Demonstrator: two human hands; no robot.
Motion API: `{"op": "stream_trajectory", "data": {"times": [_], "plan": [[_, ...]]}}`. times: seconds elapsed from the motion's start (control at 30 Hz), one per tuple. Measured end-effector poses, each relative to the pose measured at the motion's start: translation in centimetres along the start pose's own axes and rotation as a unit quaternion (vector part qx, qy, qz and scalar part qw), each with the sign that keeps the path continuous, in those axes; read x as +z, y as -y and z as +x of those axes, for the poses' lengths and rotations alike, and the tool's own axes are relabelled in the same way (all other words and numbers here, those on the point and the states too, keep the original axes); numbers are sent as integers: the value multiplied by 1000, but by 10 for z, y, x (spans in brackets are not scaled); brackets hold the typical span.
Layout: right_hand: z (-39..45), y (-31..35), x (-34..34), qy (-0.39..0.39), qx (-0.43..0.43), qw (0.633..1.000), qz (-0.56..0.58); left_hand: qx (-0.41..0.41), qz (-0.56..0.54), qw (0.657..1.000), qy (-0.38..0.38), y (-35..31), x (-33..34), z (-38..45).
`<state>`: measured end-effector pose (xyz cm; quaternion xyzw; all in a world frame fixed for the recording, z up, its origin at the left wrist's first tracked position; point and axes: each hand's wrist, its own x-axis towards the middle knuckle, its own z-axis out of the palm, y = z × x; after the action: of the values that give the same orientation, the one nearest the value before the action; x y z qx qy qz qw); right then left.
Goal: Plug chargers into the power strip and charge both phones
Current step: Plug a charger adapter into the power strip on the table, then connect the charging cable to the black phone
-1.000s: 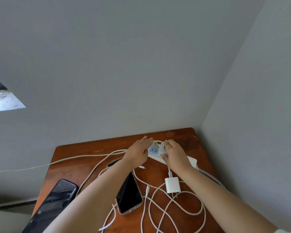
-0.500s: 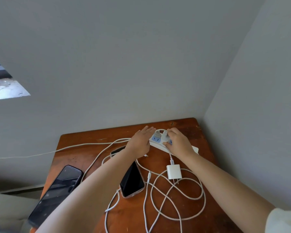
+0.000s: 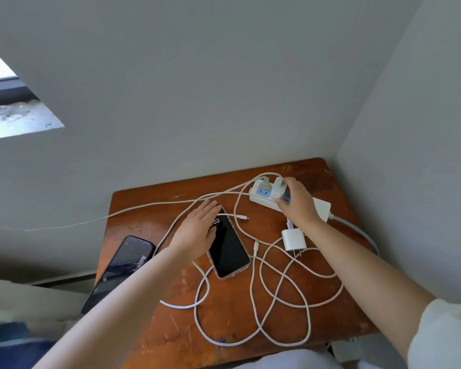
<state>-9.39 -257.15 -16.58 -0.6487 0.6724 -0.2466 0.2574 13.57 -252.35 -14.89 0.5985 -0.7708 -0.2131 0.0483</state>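
Two phones lie on the wooden counter (image 3: 320,171): one in a clear case (image 3: 230,249) at the middle with its screen lit, and a darker one (image 3: 125,262) at the left edge, partly over the side. The right hand (image 3: 296,203) is closed around a small white charger (image 3: 280,190) standing in the power strip (image 3: 266,201) at the far right corner, its fingers pinching the block's sides. I judge that block light and rigid, best taken by its flat sides and pressed straight down so the prongs do not bend. A second charger (image 3: 293,239) lies loose just in front of the strip, prongs toward the viewer, and should handle the same way. The left hand (image 3: 197,230) is open and flat, fingers spread, resting on the upper end of the cased phone; smooth glass and a slick case would likely slide on the wood, so gripping the long edges seems safest. White cables (image 3: 280,294) loop limply across the counter and may snag or drag the plugs; their small connector tips (image 3: 242,217) are the parts to pinch. On the lit screen only the digits "02" can be read, the rest hidden by the hand. A red light shows on the strip's far end. No brand names are legible.
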Motion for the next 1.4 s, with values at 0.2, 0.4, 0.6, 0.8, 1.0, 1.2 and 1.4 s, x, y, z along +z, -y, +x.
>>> {"op": "stream_trajectory", "data": {"times": [0.2,0.4,0.6,0.8,1.0,1.2,1.4], "plan": [[-13,16,-2,18,58,998,-22,2,11,999,30,15,-2,-16],[-91,9,1,6,74,987,-143,101,14,993,51,28,12,-37],[-160,-11,21,4,102,967,-232,105,43,993,37,51,30,-53],[-169,-3,31,-47,121,959,-253,79,51,993,65,61,28,-69],[-167,32,56,-55,51,965,-251,55,57,995,66,69,23,-74],[-142,61,85,-23,117,965,-232,42,67,996,46,87,9,-82],[-129,63,82,-19,169,963,-211,-21,81,996,36,114,-6,-84]]}}
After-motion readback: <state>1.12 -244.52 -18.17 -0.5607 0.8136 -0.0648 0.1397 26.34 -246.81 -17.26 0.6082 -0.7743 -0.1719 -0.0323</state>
